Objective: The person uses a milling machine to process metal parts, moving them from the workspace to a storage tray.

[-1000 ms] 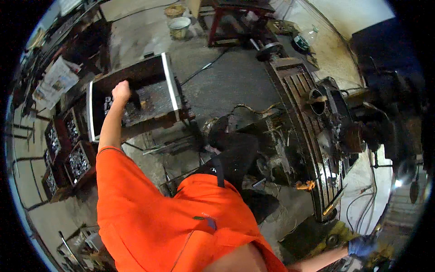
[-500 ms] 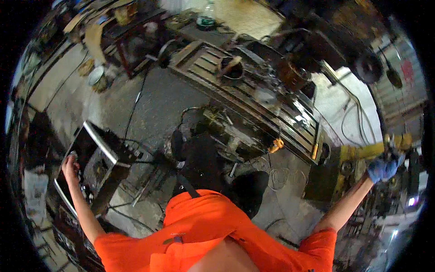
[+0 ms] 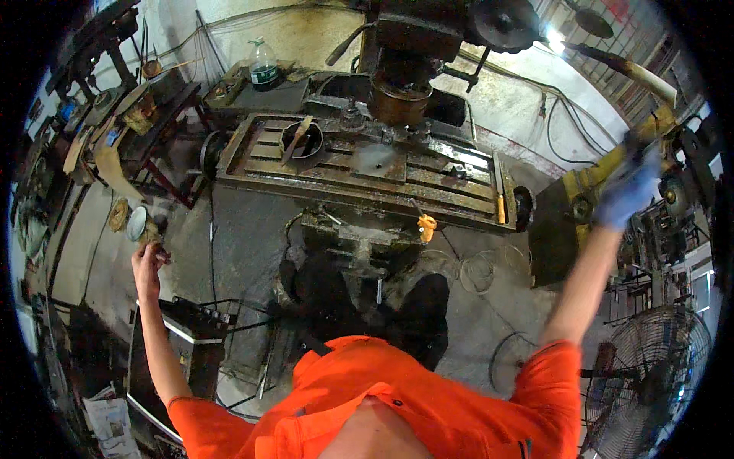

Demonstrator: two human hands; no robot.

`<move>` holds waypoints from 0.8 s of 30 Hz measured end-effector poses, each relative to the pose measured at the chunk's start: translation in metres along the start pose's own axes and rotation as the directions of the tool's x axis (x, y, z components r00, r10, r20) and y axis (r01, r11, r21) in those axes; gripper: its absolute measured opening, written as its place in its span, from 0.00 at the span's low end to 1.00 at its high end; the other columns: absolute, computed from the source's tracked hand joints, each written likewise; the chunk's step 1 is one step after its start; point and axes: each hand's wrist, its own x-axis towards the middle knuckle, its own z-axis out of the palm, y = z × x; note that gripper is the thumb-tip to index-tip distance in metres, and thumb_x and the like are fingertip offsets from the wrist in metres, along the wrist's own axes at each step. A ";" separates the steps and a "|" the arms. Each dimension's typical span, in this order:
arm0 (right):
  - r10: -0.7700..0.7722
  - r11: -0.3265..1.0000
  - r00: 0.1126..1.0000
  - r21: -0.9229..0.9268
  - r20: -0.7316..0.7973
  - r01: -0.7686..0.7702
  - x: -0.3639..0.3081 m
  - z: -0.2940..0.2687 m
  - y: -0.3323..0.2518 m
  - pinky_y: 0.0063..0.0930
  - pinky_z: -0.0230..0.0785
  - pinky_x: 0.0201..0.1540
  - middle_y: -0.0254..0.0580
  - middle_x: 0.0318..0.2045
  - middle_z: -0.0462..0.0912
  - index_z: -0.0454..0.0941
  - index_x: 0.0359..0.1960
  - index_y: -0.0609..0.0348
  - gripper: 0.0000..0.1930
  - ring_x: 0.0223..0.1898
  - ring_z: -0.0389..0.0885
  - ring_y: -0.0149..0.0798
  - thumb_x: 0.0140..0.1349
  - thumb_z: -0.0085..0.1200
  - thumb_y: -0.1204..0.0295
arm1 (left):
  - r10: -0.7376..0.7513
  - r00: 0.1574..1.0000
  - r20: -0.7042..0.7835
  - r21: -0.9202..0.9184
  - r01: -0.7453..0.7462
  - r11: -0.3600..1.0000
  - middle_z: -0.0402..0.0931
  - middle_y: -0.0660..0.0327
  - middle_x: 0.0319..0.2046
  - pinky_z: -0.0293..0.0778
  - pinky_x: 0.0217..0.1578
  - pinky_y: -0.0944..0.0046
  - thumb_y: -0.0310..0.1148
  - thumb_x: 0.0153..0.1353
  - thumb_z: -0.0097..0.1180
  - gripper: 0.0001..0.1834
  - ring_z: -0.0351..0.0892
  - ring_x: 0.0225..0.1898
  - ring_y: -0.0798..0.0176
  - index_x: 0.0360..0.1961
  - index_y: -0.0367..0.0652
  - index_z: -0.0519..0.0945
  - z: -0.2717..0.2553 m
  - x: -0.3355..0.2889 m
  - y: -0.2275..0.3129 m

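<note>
At the left, my bare left hand [image 3: 147, 268] is raised above an open-topped dark cabinet [image 3: 200, 334] with a pale edge. Its fingers are curled together, and whatever they hold is too small to make out. Out at the right, my right hand [image 3: 628, 187], in a blue glove, is smeared by motion next to a dark part on a yellow machine [image 3: 585, 187]. Whether it grips that part is hidden. In front of me stands a milling machine with a slotted table [image 3: 344, 182]. A dark pot [image 3: 307, 145] with a brush lies on that table.
The machine's dark head [image 3: 417, 46] hangs over the table. An orange-yellow handle [image 3: 427, 228] sticks out at the table's front edge. A large caged fan [image 3: 657, 375] stands at the lower right. A clear bottle [image 3: 263, 67] stands behind, and cables cross the floor.
The view has swung, so the milling table now lies level before me. My left hand has risen off the cabinet's inside. My gloved right hand has moved up and forward.
</note>
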 end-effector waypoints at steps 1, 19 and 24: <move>0.283 0.950 0.958 -0.123 -0.053 -0.288 -0.045 -0.037 0.029 0.29 0.66 0.46 0.42 0.38 0.77 0.73 0.40 0.66 0.13 0.41 0.74 0.36 0.61 0.41 0.70 | 0.005 0.999 0.035 0.071 -0.008 0.997 0.72 0.60 0.22 0.73 0.24 0.64 0.31 0.57 0.47 0.10 0.72 0.19 0.67 0.33 0.32 0.72 0.013 0.000 0.001; 0.884 0.432 0.442 -0.629 0.153 -0.646 -0.358 -0.036 0.111 0.27 0.68 0.34 0.44 0.29 0.79 0.73 0.39 0.65 0.22 0.31 0.77 0.32 0.45 0.63 0.63 | 0.018 1.000 0.000 -0.045 -0.018 0.999 0.71 0.59 0.21 0.70 0.17 0.67 0.32 0.58 0.47 0.11 0.73 0.17 0.66 0.36 0.34 0.71 0.060 -0.010 0.020; 0.793 0.601 0.449 -0.645 0.411 -0.471 -0.256 -0.006 0.054 0.29 0.69 0.42 0.51 0.38 0.78 0.66 0.49 0.67 0.32 0.39 0.77 0.38 0.47 0.60 0.57 | -0.033 0.999 0.035 -0.181 0.038 0.983 0.72 0.58 0.24 0.69 0.17 0.67 0.32 0.57 0.48 0.13 0.73 0.18 0.67 0.39 0.33 0.71 0.067 -0.009 0.009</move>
